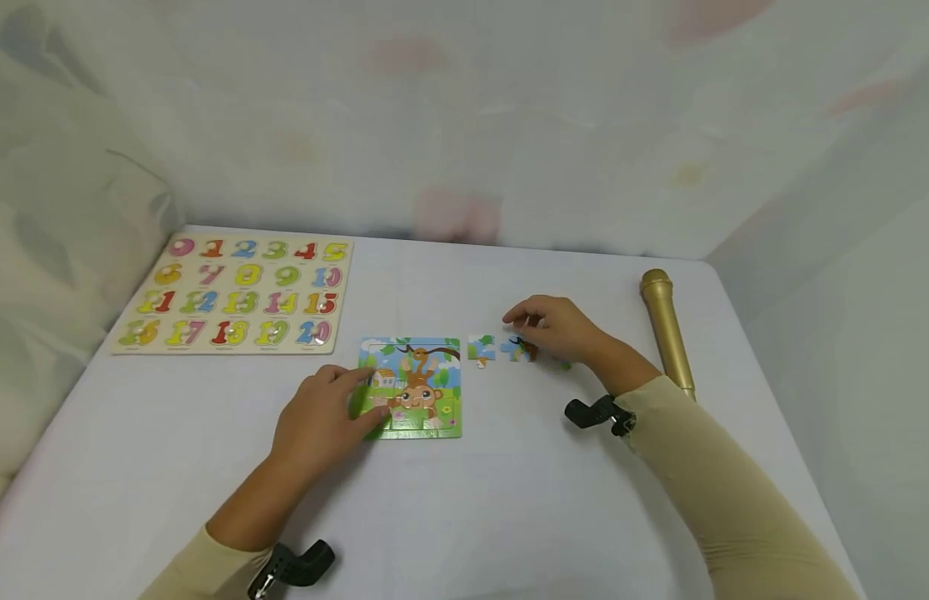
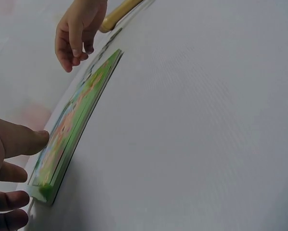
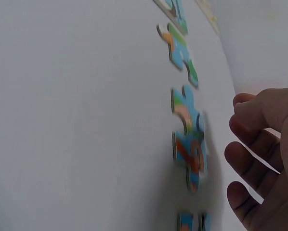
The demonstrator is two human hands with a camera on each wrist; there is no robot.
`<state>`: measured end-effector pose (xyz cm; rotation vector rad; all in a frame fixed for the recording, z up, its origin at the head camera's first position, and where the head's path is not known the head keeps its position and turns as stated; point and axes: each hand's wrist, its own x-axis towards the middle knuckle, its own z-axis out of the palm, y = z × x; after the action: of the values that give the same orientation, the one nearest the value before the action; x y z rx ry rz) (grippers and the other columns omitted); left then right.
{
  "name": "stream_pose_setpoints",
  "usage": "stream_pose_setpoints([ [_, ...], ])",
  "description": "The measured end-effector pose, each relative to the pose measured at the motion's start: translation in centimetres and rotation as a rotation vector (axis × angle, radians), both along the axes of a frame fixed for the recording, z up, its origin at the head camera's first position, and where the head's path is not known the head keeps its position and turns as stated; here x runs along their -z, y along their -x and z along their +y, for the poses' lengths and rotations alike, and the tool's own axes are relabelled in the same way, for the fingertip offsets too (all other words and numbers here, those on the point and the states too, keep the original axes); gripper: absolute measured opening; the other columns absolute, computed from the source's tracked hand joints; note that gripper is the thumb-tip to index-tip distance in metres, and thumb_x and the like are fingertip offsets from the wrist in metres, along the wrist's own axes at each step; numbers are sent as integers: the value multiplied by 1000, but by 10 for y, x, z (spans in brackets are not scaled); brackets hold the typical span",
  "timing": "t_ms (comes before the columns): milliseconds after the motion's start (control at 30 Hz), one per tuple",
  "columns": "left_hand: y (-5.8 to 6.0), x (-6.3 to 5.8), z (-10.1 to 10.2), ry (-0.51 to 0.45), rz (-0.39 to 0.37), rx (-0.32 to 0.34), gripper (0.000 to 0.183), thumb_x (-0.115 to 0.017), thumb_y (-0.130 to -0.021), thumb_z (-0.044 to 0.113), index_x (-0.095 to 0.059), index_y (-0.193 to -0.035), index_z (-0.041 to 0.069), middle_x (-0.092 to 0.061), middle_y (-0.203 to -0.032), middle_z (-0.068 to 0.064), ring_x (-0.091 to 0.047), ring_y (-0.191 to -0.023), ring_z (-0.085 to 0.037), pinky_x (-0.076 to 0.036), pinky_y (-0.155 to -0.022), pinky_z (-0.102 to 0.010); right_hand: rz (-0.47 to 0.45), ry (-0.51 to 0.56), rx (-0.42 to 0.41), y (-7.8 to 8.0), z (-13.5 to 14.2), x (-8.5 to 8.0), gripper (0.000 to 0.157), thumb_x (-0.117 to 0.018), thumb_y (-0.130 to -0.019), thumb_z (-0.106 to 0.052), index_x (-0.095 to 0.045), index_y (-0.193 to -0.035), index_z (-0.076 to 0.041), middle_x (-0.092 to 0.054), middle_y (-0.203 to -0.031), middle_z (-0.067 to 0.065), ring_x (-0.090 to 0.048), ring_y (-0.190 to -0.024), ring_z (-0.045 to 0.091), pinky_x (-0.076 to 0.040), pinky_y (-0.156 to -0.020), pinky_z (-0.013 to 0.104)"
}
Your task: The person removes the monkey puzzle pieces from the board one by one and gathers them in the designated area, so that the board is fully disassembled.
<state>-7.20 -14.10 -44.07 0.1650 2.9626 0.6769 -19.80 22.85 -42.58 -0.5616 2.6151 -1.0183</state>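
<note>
A square monkey jigsaw puzzle [image 1: 417, 392] with a green border lies flat on the table. At its left edge is my left hand [image 1: 320, 421], thumb and fingers spread apart over the border; the left wrist view shows the thumb beside the picture. My right hand [image 1: 557, 327] hovers just behind a row of loose jigsaw pieces to the right of the puzzle, its fingers loosely bent with nothing between them. One blue-green piece [image 3: 178, 48] lies nearest the puzzle. Further along, two pieces, one with a pale curve [image 3: 182, 108] and one with brown [image 3: 192, 151], lie close together.
A wooden number board [image 1: 232, 293] with coloured numerals 0 to 20 lies at the back left. On the right, partly behind the right forearm, is a gold microphone [image 1: 668, 329]. The white table [image 1: 471, 508] meets a pale curtain [image 1: 464, 125] at the back.
</note>
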Motion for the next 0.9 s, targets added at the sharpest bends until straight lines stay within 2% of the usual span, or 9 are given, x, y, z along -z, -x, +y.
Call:
stream_pose_setpoints([
  [100,-2,-2,-4,5,-14,-12,69,-86,-89,41,-65,-146,9,-63,-130,-22,-61,-116,-42,-55,-85,-58,-2,34,-26,0,-12,-1,25,-69,-103,-9,-77,-127,-11,-69,-109,3,-65,-88,20,-55,-68,34],
  [200,-4,-2,-8,8,-31,-20,69,-86,-89,40,-65,-146,7,-63,-129,-23,-61,-115,-42,-55,-85,-58,4,48,-53,0,-24,-2,25,-69,-104,-10,-77,-127,-11,-70,-110,2,-63,-92,20,-55,-66,33],
  [467,-6,0,-11,10,-26,-35,68,-88,-87,36,-66,-144,5,-63,-126,-24,-62,-112,-42,-55,-83,-57,48,84,-130,3,-57,1,25,-69,-103,-9,-78,-126,-12,-72,-110,0,-63,-97,17,-52,-78,33],
  [700,-9,2,-11,14,-39,-36,70,-90,-86,35,-66,-145,6,-63,-125,-22,-62,-109,-39,-55,-81,-54,-14,138,-197,-3,-86,6,26,-67,-104,-9,-76,-129,-12,-73,-117,2,-64,-91,15,-56,-69,30],
  [900,-10,0,-12,19,-21,-24,69,-89,-86,35,-67,-144,6,-63,-125,-22,-63,-108,-39,-55,-81,-55,43,159,-272,-6,-113,9,25,-69,-103,-8,-77,-127,-11,-75,-119,3,-65,-98,13,-54,-84,28],
])
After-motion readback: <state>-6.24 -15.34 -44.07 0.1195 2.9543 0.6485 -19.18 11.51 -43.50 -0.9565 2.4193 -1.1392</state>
